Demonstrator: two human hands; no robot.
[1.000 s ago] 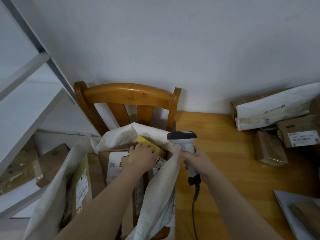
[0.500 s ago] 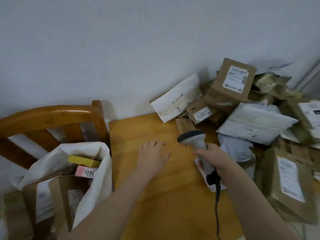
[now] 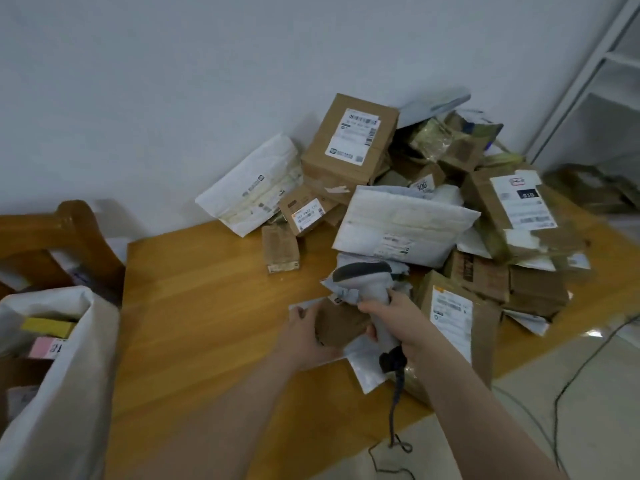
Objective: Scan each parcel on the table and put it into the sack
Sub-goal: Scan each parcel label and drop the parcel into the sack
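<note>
Left hand (image 3: 304, 332) first: I have its fingers curled round the left end of a small brown cardboard parcel (image 3: 341, 323). The parcel lies on a flat white plastic mailer (image 3: 363, 367) at the near edge of the heap of parcels (image 3: 408, 216) on the wooden table (image 3: 207, 323).

Starting far left, the white woven sack (image 3: 62, 375) stands open beside the table, well apart from the parcel. A yellow box (image 3: 48, 326) and a pink box (image 3: 43, 348) sit inside it, and I cannot read the digits on the pink one's label with confidence.

At the parcel, no label shows on the upper face. I judge the step is to lift it clear of the mailer and turn it until the barcode faces the scanner — holding it by the ends so my fingers do not cover the code.

My right hand (image 3: 405, 323) is wrapped round the handle of the grey-and-white handheld barcode scanner (image 3: 363, 275), just beside the parcel. I would keep its dark cable (image 3: 397, 389) from snagging.

Further right, a small label (image 3: 423, 185) in the heap reads "300" — the other shipping labels are too blurred to read.
</note>
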